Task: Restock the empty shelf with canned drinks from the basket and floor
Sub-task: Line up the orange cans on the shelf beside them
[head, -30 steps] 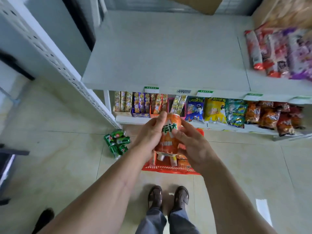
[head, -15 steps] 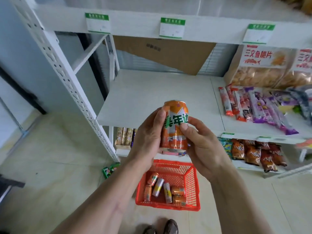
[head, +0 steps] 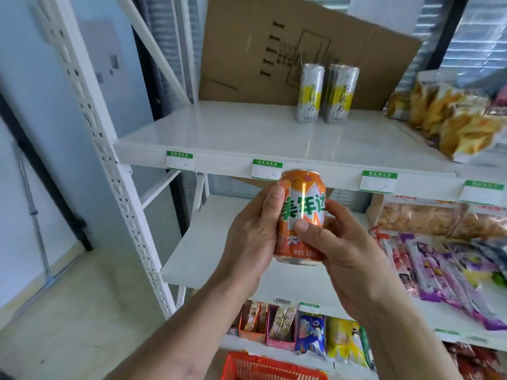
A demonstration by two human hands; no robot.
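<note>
Upright orange can (head: 301, 215) held before the shelf (head: 219, 133) bearing slim cans (head: 326, 93).

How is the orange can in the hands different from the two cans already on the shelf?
The orange can is short and stout; the two silver-and-yellow cans are tall and slim. The orange can is held in the air between the left hand and right hand; the silver-and-yellow pair stands at the back of the shelf. All are upright.

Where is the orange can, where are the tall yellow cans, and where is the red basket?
orange can (head: 301, 212): head view, on its green-lettered label, between both hands.
tall yellow cans (head: 326, 93): head view, on the middle can's side.
red basket (head: 263, 364): head view, on its top rim.
</note>
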